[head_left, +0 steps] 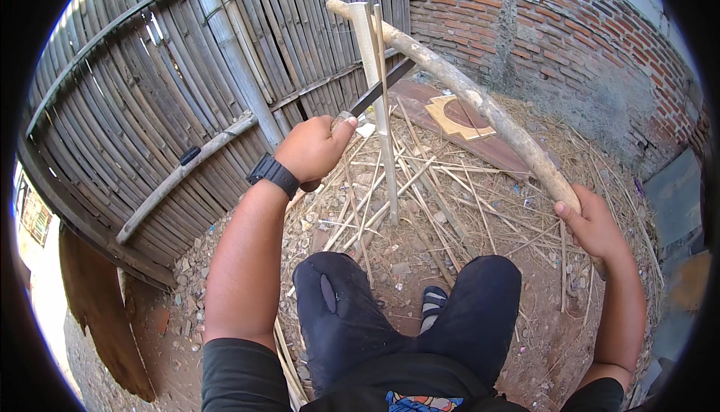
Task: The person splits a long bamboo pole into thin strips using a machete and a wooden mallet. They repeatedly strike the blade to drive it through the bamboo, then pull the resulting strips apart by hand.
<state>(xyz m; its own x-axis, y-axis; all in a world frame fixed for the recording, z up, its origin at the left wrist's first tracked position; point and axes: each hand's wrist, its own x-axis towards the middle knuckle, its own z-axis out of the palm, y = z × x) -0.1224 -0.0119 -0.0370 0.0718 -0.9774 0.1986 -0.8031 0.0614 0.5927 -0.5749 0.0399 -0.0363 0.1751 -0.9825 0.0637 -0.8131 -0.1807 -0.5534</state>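
Observation:
My left hand (309,149) is closed round the handle of a long dark-bladed knife (369,98). Its blade slants up and to the right, crossing an upright split bamboo piece (384,131), with a thin strip (381,48) standing in front of the blade. My right hand (594,221) grips the near end of a long, slightly curved wooden stick (480,101). The stick runs up and left, past the top of the bamboo; whether they touch there I cannot tell. The blade's tip lies close to the stick.
A bamboo slat fence (150,112) rises at the left, a brick wall (600,44) at the back right. Loose bamboo strips (420,187) litter the stony ground before my knees. A brown board (420,101) with a yellow pattern lies beyond; a curved wooden slab (97,307) stands at left.

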